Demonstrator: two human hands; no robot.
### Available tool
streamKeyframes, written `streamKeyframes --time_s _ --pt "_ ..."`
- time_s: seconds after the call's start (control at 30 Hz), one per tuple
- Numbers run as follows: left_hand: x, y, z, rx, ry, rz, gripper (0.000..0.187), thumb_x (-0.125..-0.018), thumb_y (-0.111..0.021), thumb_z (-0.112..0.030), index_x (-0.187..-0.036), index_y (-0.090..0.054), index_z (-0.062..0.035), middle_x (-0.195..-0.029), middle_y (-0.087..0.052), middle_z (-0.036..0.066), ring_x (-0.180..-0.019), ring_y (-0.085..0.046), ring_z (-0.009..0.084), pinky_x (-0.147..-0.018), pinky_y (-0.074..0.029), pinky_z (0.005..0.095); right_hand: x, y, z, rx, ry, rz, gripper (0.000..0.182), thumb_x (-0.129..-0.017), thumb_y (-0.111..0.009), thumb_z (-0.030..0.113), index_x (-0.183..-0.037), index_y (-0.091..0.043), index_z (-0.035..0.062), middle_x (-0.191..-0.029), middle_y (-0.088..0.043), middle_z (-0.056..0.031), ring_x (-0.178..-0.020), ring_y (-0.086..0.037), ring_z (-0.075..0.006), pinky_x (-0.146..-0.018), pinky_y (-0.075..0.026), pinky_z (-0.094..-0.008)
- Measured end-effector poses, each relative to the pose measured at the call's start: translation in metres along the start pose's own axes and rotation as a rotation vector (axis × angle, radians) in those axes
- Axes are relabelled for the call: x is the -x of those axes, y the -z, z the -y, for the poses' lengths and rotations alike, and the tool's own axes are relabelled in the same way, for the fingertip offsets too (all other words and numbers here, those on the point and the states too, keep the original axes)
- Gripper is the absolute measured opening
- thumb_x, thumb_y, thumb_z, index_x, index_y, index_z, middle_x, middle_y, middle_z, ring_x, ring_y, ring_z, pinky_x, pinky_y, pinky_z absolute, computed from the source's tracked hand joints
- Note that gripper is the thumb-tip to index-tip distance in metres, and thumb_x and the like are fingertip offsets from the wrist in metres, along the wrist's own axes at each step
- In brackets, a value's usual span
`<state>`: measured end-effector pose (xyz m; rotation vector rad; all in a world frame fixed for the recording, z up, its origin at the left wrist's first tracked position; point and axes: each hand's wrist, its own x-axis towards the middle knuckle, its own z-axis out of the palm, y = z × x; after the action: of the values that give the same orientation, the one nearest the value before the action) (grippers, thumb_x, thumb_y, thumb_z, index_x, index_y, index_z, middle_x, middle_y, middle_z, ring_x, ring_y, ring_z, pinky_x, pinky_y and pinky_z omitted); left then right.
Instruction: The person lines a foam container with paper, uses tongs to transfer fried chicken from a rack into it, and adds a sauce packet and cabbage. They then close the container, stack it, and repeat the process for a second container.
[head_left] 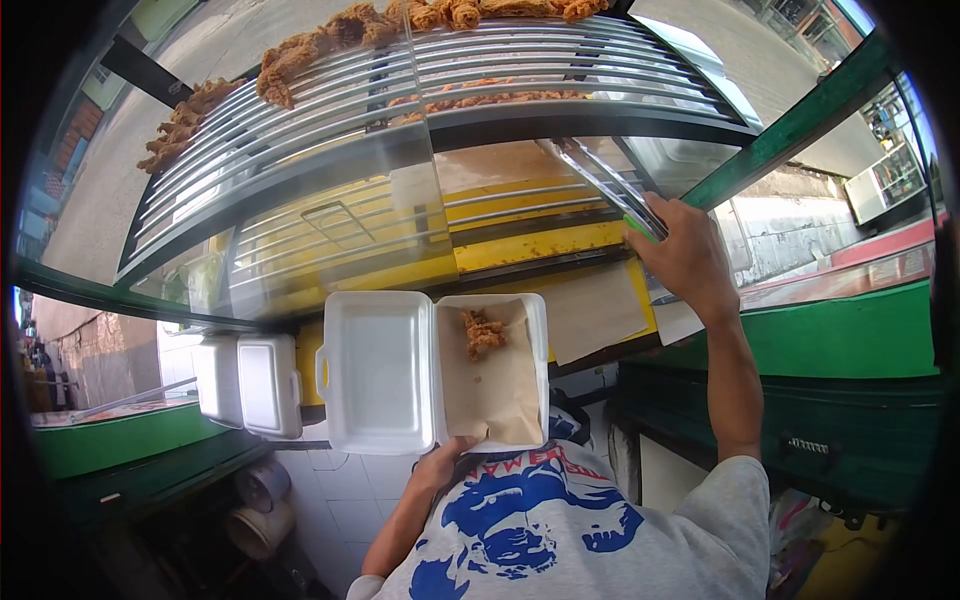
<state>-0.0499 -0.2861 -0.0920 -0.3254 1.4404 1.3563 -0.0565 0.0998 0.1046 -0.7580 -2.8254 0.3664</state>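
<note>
My left hand (pixel 447 462) is closed on the near edge of an open white foam box (pixel 382 372), thumb over the rim. Brown paper (pixel 503 398) lines the box's right half, and a piece of fried chicken (pixel 483 334) lies on it. The left half, the lid side, is bare. My right hand (pixel 684 248) grips metal tongs (pixel 603 177) with a green part near the fingers. The tongs reach into the display case below the upper rack; their tips are near brown paper there, and I cannot make out anything between them.
Fried chicken pieces (pixel 330 42) lie along the top of the slatted metal rack (pixel 300 110), with more pieces (pixel 500 98) beneath it. A clear sliding pane (pixel 340 225) covers the case's left side. Closed foam boxes (pixel 268 385) stand left. A green frame bar (pixel 790 125) slants at right.
</note>
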Motion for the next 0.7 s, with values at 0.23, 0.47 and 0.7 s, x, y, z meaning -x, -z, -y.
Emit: streamKeyframes --time_s 0.23,0.47,0.7 --pt "0.006 -0.002 -0.002 0.055 -0.007 0.093 0.044 -0.085 -0.061 -0.033 -0.114 -0.064 0.0010 -0.113 -0.062 0.010 -0.105 -0.055 0.0194 -0.095 -0.038 0.0270 0.037 0.030 -0.009 -0.251 -0.023 0.063 0.047 -0.079 -0.075 0.024 -0.113 -0.064 -0.0059 -0.084 -0.068 -0.0195 -0.067 -0.064 -0.0282 -0.072 -0.050 -0.0367" --pt "0.026 -0.019 -0.023 0.118 -0.024 0.062 0.044 -0.085 -0.062 -0.031 -0.115 -0.063 0.0024 -0.114 -0.062 0.009 -0.105 -0.056 0.0190 -0.094 -0.039 0.0275 0.068 0.044 -0.027 -0.463 0.206 0.360 0.051 -0.069 -0.082 0.019 -0.110 -0.065 -0.0052 -0.081 -0.066 -0.0163 -0.067 -0.063 -0.0248 -0.068 -0.048 -0.0322" --pt "0.023 -0.021 -0.022 0.209 0.040 0.015 0.045 -0.083 -0.062 -0.030 -0.115 -0.062 0.0020 -0.110 -0.063 0.013 -0.099 -0.058 0.0200 -0.090 -0.042 0.0261 0.072 0.040 -0.013 -0.322 0.272 0.509 0.050 -0.067 -0.082 0.020 -0.110 -0.066 0.0010 -0.073 -0.059 -0.0123 -0.062 -0.056 -0.0266 -0.059 -0.044 -0.0349"
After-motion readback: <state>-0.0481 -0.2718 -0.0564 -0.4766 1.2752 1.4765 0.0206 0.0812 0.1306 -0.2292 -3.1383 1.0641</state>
